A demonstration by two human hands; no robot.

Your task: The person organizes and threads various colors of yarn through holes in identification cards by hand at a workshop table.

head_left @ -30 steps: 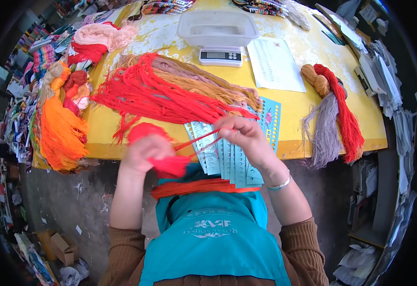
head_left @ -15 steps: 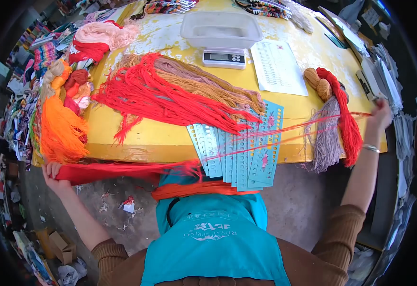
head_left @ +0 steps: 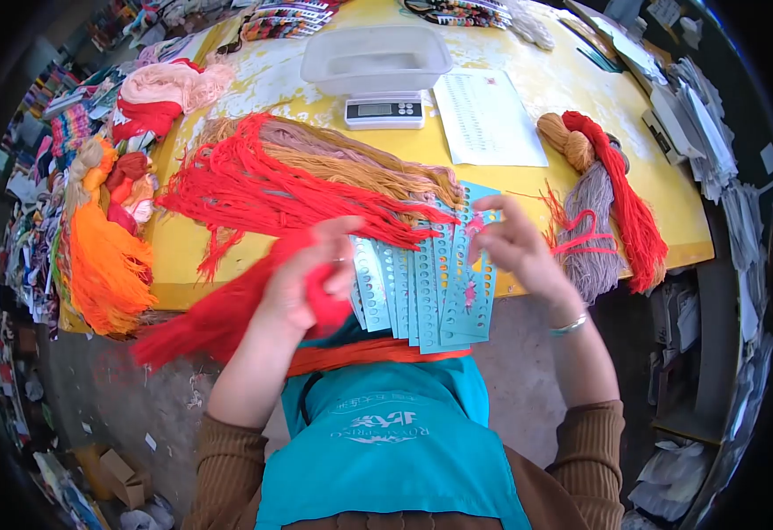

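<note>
Near the front edge of a worn yellow counter (head_left: 688,237), our left hand (head_left: 302,272) grips a red hank (head_left: 223,309) of thread, blurred, its loose tail trailing outward past the wrist; our right hand (head_left: 523,252) hangs apart over pale-blue cards (head_left: 429,300), fingers loosely curled, thumb clear of them, no thread visible in its hold. We judge that this handling goes best with a firm but soft left grip, the strands kept parallel, and the right fingers combing lightly along them rather than tugging. We would also lift the hank clear of the cards, whose punched edges could snag a loose end. The thread looks soft, fraying into wisps at the tail; the cards between our hands are flat, stiff-looking strips lined with round holes, some bearing pink flowers. Beyond the left hand, red, mauve and tan strands sprawl in a flattened heap (head_left: 294,185). On the right hand's outer side, loose red strands (head_left: 556,216) curl over a crinkly grey hank (head_left: 591,276).
</note>
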